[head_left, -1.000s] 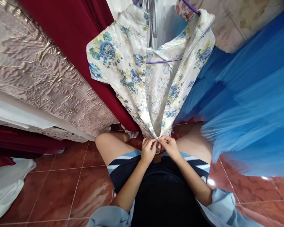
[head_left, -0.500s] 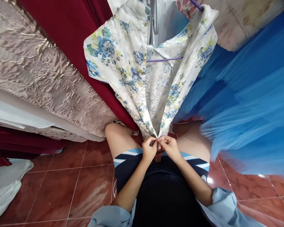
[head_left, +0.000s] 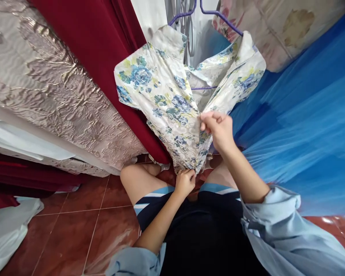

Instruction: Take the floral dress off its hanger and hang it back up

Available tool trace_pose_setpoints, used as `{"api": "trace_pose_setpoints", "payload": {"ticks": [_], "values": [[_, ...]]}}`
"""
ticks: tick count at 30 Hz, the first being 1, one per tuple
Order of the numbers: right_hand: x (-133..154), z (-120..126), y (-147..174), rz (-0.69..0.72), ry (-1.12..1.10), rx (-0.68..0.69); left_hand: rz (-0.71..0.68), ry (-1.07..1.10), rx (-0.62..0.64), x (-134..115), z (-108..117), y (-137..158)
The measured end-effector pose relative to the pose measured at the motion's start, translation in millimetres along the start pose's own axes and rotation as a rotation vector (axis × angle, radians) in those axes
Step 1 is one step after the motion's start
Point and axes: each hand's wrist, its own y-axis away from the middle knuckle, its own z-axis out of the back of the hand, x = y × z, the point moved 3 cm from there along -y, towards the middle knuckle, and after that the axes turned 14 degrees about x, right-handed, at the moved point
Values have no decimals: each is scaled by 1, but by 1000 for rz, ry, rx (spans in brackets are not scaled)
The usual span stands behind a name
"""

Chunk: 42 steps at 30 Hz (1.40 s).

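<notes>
A white dress with blue, green and yellow flowers [head_left: 179,111] hangs on a purple hanger [head_left: 221,15] in front of me. Its front opening is closed from the lower end up to my right hand and spreads in a V above it. My right hand [head_left: 220,128] pinches the zipper at the base of that V; the fingers hide the pull itself. Lower down, between my knees, my left hand [head_left: 185,182] is closed on the dress at the bottom of the zip line, holding the cloth taut.
Dark red cloth [head_left: 103,65] and pink embossed fabric [head_left: 66,84] hang at the left. Blue tulle [head_left: 299,134] fills the right side. White cloth [head_left: 11,230] lies on the red tiled floor [head_left: 71,230]. Scissors [head_left: 191,36] hang behind the hanger.
My right hand has moved up along the front opening, away from my left hand, and the edges below it have come together. The left hand stays low. More of the hanger shows.
</notes>
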Motion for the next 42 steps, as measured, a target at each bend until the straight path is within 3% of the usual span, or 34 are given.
{"api": "trace_pose_setpoints", "payload": {"ticks": [4, 8, 13, 17, 19, 21, 22, 24, 27, 29, 30, 34, 42], "values": [[49, 4, -69, 126, 80, 12, -12, -97, 84, 2, 9, -17], [85, -1, -108, 208, 154, 20, -13, -163, 182, -3, 5, -28], [105, -6, -117, 265, 150, -12, 16, -168, 276, -6, -11, -25], [100, -8, -106, 268, 164, 40, 60, -121, 237, 1, -1, -25], [94, -9, -99, 250, 171, 85, 44, -86, 195, 1, 20, -29], [91, -10, -92, 234, 162, 93, -19, -37, 110, -8, 57, -36], [91, -10, -88, 228, 153, 80, -61, -14, 50, -15, 81, -41], [94, -11, -82, 222, 141, 47, -240, 94, -223, -37, 143, -52], [101, -14, -75, 229, 147, 50, -470, 69, -652, -79, 237, -70], [103, -15, -74, 235, 149, 86, -573, -6, -721, -106, 283, -85], [103, -15, -73, 236, 144, 96, -622, -65, -684, -117, 299, -93], [95, -16, -74, 220, 93, 94, -590, -194, -515, -134, 328, -110], [64, -23, -88, 157, 36, 82, -539, -221, -712, -145, 336, -108]]}}
